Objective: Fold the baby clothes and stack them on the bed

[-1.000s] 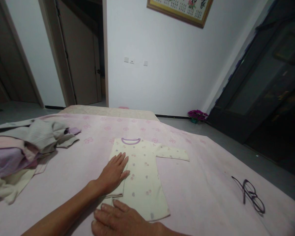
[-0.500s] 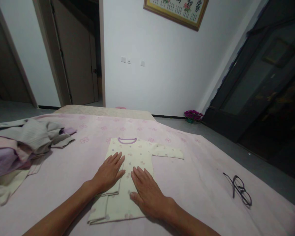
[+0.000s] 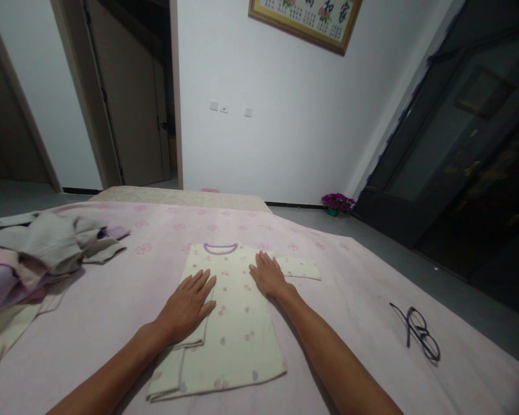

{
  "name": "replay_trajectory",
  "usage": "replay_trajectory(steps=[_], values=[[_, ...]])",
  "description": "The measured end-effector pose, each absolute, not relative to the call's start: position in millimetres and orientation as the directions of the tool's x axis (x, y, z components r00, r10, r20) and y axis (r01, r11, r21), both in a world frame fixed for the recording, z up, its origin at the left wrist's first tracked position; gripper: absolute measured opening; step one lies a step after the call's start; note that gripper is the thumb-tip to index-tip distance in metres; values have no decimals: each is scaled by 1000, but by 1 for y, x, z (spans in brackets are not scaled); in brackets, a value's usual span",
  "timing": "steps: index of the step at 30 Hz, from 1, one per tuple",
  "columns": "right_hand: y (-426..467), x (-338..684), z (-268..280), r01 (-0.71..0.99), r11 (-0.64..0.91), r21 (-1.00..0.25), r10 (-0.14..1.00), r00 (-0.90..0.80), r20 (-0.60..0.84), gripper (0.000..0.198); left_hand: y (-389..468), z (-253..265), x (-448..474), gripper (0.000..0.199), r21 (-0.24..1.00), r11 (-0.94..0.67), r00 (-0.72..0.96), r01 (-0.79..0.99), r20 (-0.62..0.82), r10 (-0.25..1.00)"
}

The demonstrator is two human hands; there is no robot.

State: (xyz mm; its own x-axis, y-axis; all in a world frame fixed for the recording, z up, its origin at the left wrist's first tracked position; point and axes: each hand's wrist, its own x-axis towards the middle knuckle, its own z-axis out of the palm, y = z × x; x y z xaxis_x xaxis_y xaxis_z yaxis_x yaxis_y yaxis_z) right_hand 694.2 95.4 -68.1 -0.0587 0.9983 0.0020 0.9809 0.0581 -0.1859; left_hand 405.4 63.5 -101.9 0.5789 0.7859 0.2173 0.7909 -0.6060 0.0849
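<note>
A pale yellow long-sleeved top (image 3: 229, 323) with a small print and a purple neckband lies flat on the pink sheet. Its left side and sleeve are folded inward, while the other sleeve (image 3: 303, 268) stretches out to the right. My left hand (image 3: 188, 305) rests flat on the folded left part, fingers out. Near the right shoulder of the top, my right hand (image 3: 268, 275) lies palm down with its fingers extended, covering the place where that sleeve starts. Neither hand grips the cloth.
A heap of rumpled clothes (image 3: 52, 242) in grey, pink and purple lies at the left. Black-framed glasses (image 3: 419, 331) sit on the pink flowered sheet (image 3: 350, 311) at the right. Beyond the sheet's far edge are a wall and a pot of purple flowers (image 3: 338, 203).
My right hand has slid up from the middle of the top to its right shoulder, uncovering the lower right hem. My left hand stays on the folded part. The view shifts slightly.
</note>
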Motion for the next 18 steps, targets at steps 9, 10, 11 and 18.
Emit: replay_trajectory(steps=[9,10,11,18], values=[[105,782,-91,970,-226,-91,974,225,-21,67,67,-109,403,61,94,-611,571,786,265,777],[103,795,-91,956,-280,-84,960,279,-18,67,66,-109,403,61,94,-609,570,787,266,778],[100,808,-89,942,-326,-80,945,326,-12,67,66,-108,403,61,94,-608,569,788,263,779],[82,858,-66,839,-534,-110,837,542,72,54,63,-100,406,61,102,-601,571,792,222,790]])
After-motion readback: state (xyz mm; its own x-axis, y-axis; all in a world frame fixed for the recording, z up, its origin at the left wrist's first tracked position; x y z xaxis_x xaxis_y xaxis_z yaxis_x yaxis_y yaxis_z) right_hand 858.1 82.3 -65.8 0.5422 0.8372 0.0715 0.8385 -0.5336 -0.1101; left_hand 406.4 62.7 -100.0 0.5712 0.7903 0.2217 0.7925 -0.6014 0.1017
